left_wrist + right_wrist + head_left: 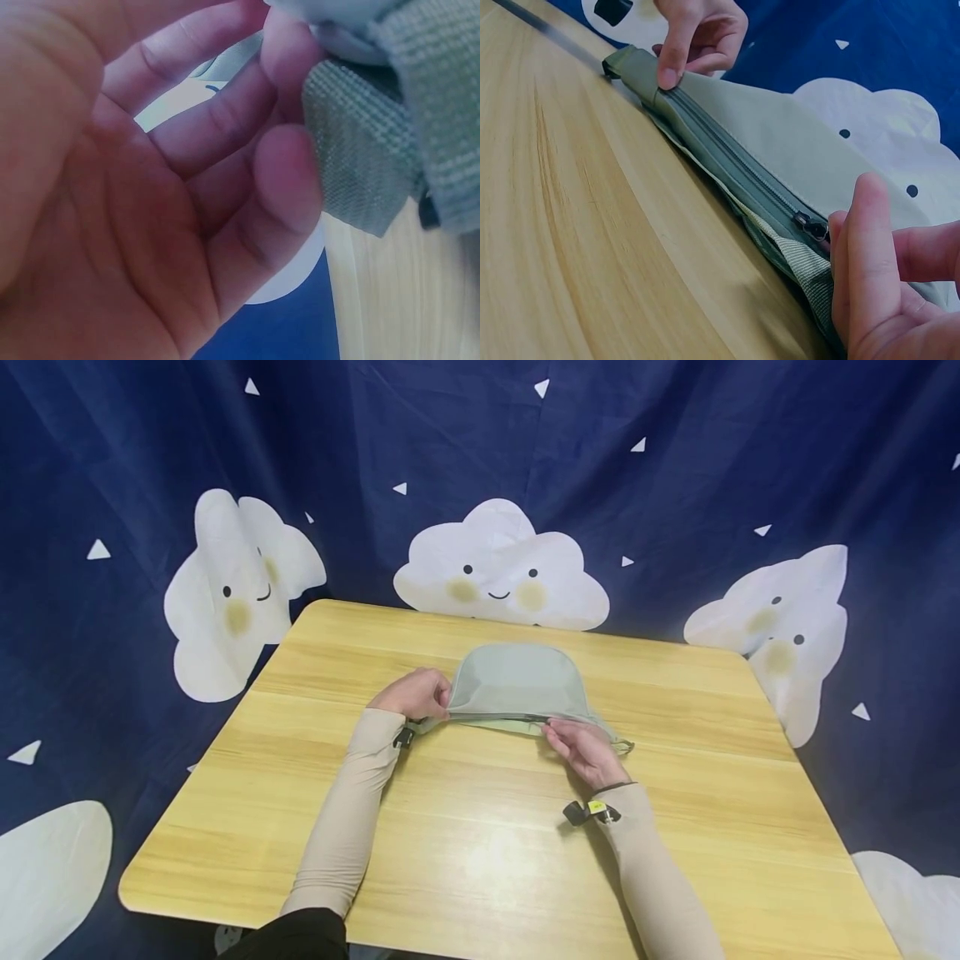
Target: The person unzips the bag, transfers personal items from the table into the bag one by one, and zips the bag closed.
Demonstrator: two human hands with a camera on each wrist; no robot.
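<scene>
A pale grey-green waist bag (517, 681) stands on the table, its long zipper (739, 161) running along the near side. At the bag's left end, my left hand (416, 692) pinches the fabric beside the zipper's end, thumb in front and fingers behind. Close by in the left wrist view is woven webbing (364, 142). Toward the bag's right part, my right hand (588, 752) pinches the dark zipper pull (811, 226) with its fingertips; the tab's end is hidden by the fingers. A webbing strap (802, 262) lies along the bag's lower edge.
The wooden table (465, 860) carries the bag near its far half. Behind it hangs a dark blue curtain (465, 435) printed with white clouds and triangles. Black bands with small fittings (592, 812) circle the wrists over beige sleeves.
</scene>
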